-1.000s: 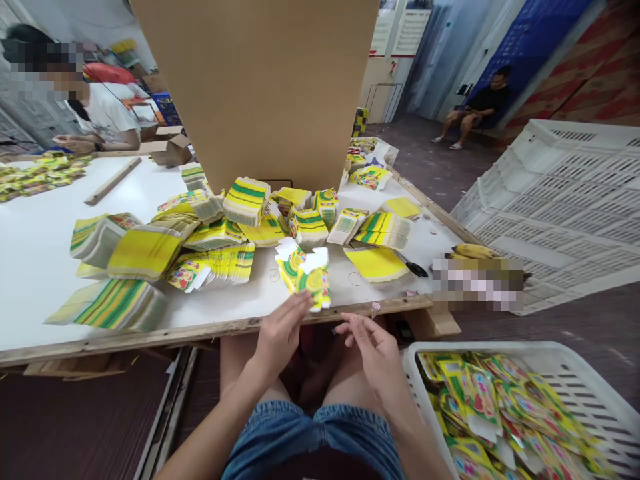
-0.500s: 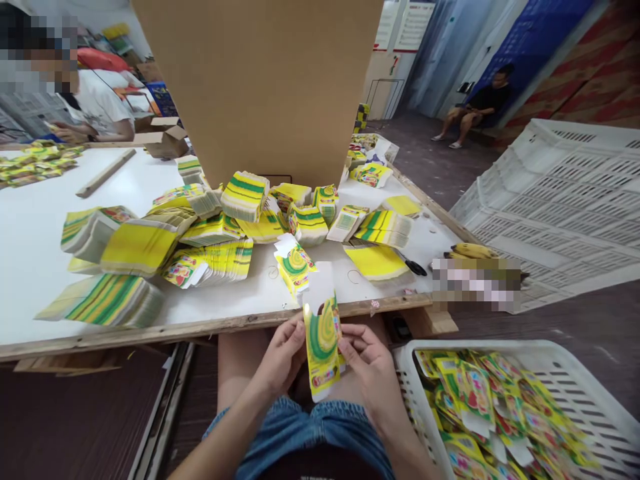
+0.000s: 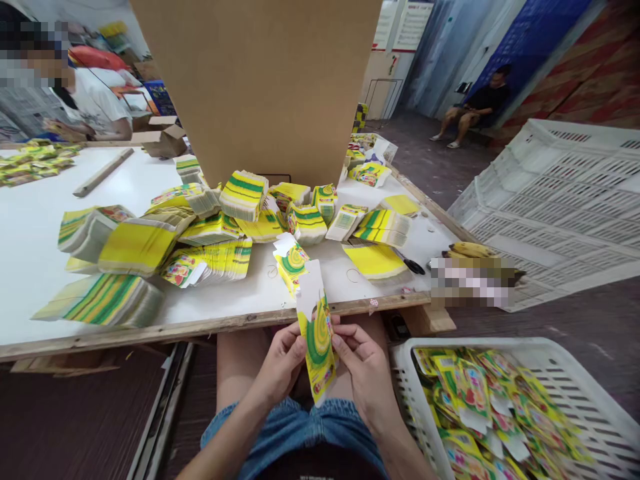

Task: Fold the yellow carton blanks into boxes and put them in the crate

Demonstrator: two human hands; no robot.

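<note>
We pinched a yellow carton [image 3: 318, 347] by its edges, both hands [image 3: 281, 363] nearly closed, apparently opening it; next move needed even squeeze.

No word, brand or number could be read for certain. The held yellow carton [image 3: 319, 353] bore small coloured lettering near its lower end, too blurred to make out. Packets [image 3: 473, 393] in the white basket [image 3: 595, 415] carried bright multicoloured letters, likewise unclear. Two wall posters [image 3: 411, 28] showed rows of print, illegible, above red strips along their bottom edges.
</note>
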